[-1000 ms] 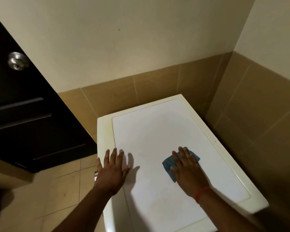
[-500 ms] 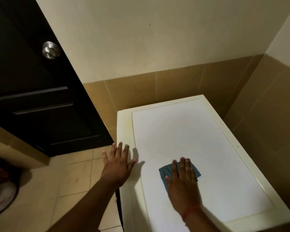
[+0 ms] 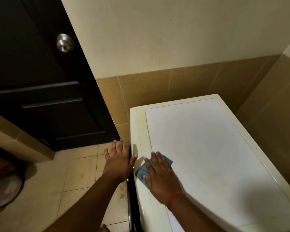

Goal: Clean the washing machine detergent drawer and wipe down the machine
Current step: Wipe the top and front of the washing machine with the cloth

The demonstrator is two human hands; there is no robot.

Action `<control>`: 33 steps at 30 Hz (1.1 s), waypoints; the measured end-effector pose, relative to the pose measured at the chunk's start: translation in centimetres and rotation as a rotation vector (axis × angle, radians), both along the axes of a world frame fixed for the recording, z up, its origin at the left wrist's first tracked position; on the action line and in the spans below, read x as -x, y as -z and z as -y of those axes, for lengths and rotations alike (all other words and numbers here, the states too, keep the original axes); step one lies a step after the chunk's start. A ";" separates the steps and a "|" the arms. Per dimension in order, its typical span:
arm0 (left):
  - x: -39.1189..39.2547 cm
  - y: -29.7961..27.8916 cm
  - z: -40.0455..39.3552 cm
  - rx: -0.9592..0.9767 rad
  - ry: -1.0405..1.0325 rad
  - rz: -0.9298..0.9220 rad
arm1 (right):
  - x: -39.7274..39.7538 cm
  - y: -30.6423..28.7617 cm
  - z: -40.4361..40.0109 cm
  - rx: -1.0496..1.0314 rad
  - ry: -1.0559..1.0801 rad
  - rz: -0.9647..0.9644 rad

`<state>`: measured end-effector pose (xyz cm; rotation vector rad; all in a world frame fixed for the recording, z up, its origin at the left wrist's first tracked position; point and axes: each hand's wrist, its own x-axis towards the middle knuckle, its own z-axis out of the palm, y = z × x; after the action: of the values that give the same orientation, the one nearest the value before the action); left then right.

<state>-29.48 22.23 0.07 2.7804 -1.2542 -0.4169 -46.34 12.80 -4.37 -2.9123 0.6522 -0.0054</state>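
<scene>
Now, cream washing machine (image 3: 209, 158), white top panel (image 3: 203, 141)

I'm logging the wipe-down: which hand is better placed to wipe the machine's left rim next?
Right. The right hand presses the blue cloth flat beside that rim of the washing machine; the left hand is bare, spread at the machine's side edge.

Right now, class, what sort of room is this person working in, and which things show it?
Probably a home laundry or utility corner: a white washing machine stands against brown tiled walls, on a tiled floor beside a dark door with a round knob.
</scene>
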 end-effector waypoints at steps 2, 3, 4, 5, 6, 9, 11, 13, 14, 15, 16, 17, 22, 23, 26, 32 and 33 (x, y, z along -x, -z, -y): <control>-0.8 0.0 -0.3 -0.005 0.016 0.006 | -2.5 -0.3 0.4 0.015 0.109 -0.042; -1.2 0.0 -0.6 -0.009 0.020 0.011 | -3.4 -0.2 0.0 -0.003 0.129 -0.059; -1.7 0.0 -0.8 -0.008 0.025 0.017 | -4.0 -0.2 -0.6 -0.022 0.113 -0.076; -2.2 0.1 -0.9 -0.007 0.027 0.018 | -4.3 -0.2 -0.9 -0.017 0.057 -0.078; -2.7 0.2 -1.1 -0.006 0.026 0.017 | -4.4 -0.2 -0.8 0.003 -0.015 -0.064; -4.3 0.6 -1.8 -0.009 0.032 0.001 | -5.9 -0.4 1.4 0.027 0.012 -0.045; -5.1 0.8 -2.4 -0.013 0.036 -0.003 | -7.3 0.0 1.3 0.018 0.201 -0.051; -6.1 1.0 -3.0 -0.015 0.049 -0.005 | -8.5 0.3 -0.4 -0.017 0.211 -0.083; -6.8 1.0 -3.2 -0.014 0.053 -0.001 | -8.8 0.5 -0.9 -0.008 0.138 -0.090; -7.5 1.0 -3.4 -0.013 0.055 0.005 | -9.0 0.6 -0.9 0.017 0.056 -0.087; -8.1 0.9 -3.4 -0.016 0.054 0.011 | -9.1 0.3 -0.2 0.032 0.017 -0.087; -8.8 0.9 -3.4 -0.017 0.059 0.012 | -9.4 0.1 0.7 0.038 0.031 -0.075; -10.2 0.7 -3.1 0.016 0.114 0.015 | -11.3 0.3 0.4 0.020 0.289 -0.046; -10.3 0.7 -3.0 0.019 0.122 0.017 | -11.2 0.7 -0.1 0.028 0.203 -0.050; -10.7 0.7 -2.7 0.018 0.134 0.026 | -9.3 0.7 0.4 0.068 0.006 -0.032; -10.9 0.3 -3.1 0.022 0.131 0.044 | -0.9 1.4 -1.5 0.041 -0.070 0.004; -11.0 0.3 -3.2 0.020 0.119 0.047 | 0.2 2.3 -0.4 0.084 -0.047 -0.020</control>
<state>-18.51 25.38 -0.18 2.7229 -1.4315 -0.3460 -46.53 13.19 -6.72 -3.0112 0.6007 0.0021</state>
